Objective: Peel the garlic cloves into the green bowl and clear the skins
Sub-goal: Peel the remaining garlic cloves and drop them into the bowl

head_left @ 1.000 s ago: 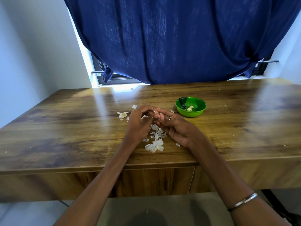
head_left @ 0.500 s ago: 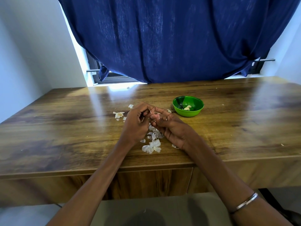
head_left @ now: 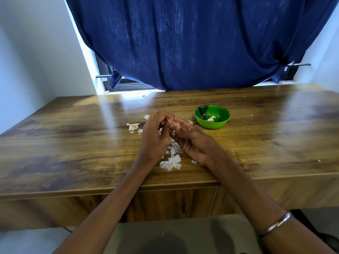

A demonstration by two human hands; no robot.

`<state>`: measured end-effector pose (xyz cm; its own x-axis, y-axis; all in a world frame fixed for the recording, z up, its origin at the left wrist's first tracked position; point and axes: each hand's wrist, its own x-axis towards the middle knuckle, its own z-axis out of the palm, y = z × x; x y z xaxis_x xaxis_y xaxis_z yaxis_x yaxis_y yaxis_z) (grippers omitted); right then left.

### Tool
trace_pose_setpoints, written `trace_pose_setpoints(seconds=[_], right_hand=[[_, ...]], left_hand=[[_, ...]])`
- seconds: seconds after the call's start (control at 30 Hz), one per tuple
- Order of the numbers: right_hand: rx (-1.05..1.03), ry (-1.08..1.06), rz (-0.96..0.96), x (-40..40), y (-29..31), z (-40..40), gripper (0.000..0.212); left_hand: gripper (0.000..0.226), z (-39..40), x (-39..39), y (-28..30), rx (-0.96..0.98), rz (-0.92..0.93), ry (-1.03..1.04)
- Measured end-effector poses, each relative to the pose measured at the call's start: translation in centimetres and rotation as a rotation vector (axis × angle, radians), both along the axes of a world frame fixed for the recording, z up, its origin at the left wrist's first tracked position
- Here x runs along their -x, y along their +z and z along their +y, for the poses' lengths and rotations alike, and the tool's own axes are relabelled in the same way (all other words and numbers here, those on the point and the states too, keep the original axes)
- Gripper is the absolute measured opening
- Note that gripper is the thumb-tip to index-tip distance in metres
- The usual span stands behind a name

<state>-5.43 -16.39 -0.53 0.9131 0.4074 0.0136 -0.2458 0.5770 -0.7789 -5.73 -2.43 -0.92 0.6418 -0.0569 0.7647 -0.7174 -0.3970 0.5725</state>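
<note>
My left hand (head_left: 153, 138) and my right hand (head_left: 194, 142) meet above the wooden table (head_left: 73, 143), their fingers curled round a pinkish garlic clove (head_left: 175, 125) held between them. A thin strip of skin sticks up from the clove. Below the hands lies a heap of white garlic skins (head_left: 171, 160). The green bowl (head_left: 212, 117) stands just right of the hands, with a few peeled cloves (head_left: 211, 118) inside.
More skin scraps (head_left: 133, 126) lie left of the hands, and small bits (head_left: 193, 161) near my right wrist. A dark blue curtain (head_left: 183, 43) hangs over the window behind the table. The table's front edge runs under my forearms.
Both hands have kept working at the clove in the same spot over the skins. The camera view has shifted slightly; nothing else on the table has moved.
</note>
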Motion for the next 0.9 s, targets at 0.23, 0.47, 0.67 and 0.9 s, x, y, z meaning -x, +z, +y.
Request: trace_pose_setpoints(seconds=[0.23, 0.47, 0.67, 0.9], right_hand=[[-0.072, 0.076, 0.066, 0.5, 0.3, -0.1, 0.033], [-0.048, 0.031, 0.065, 0.5, 0.4, 0.1, 0.044], [-0.084, 0.001, 0.053, 0.4, 0.2, 0.1, 0.052], [-0.053, -0.032, 0.022, 0.4, 0.2, 0.3, 0.067]], left_hand=[[0.033, 0.1, 0.2, 0.0, 0.025, 0.024, -0.05], [0.03, -0.2, 0.6, 0.2, 0.043, 0.024, -0.032], [0.025, -0.4, 0.7, 0.1, 0.043, 0.035, 0.005], [0.024, -0.7, 1.0, 0.3, 0.062, 0.025, 0.049]])
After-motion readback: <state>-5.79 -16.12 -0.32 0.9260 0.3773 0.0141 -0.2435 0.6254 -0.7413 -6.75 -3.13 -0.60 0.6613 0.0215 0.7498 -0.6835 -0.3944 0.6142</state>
